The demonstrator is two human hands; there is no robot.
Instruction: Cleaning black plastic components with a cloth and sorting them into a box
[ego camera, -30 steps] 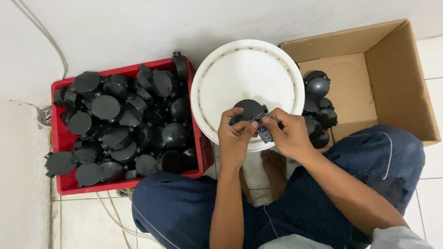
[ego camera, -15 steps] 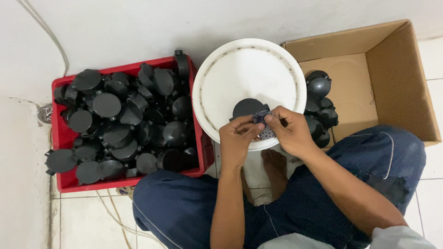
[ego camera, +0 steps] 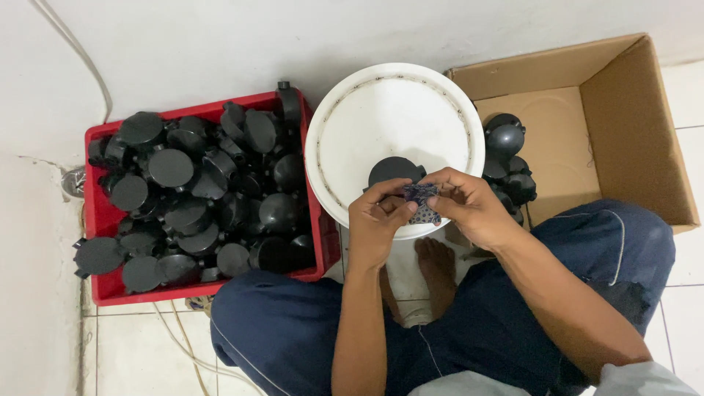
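A round black plastic cap [ego camera: 393, 170] lies on the white bucket lid [ego camera: 389, 121], just beyond my fingers. My left hand [ego camera: 375, 224] and my right hand [ego camera: 469, 205] meet over the lid's near edge, and both pinch a small dark blue patterned sheet [ego camera: 422, 202] between their fingertips. The sheet sits between the two thumbs, partly hidden by them. My forearms reach in from below, above my dark blue trousers.
A red crate [ego camera: 99, 213] heaped with several black round caps [ego camera: 170, 167] stands to the left. On the right an open cardboard box [ego camera: 631, 117] holds several more black caps [ego camera: 507, 139] at its left side. White wall behind, tiled floor below, a bare foot [ego camera: 437, 265].
My right hand has shifted slightly right and its fingers have worked along the small sheet. The left hand has stayed put, and the black cap has not moved.
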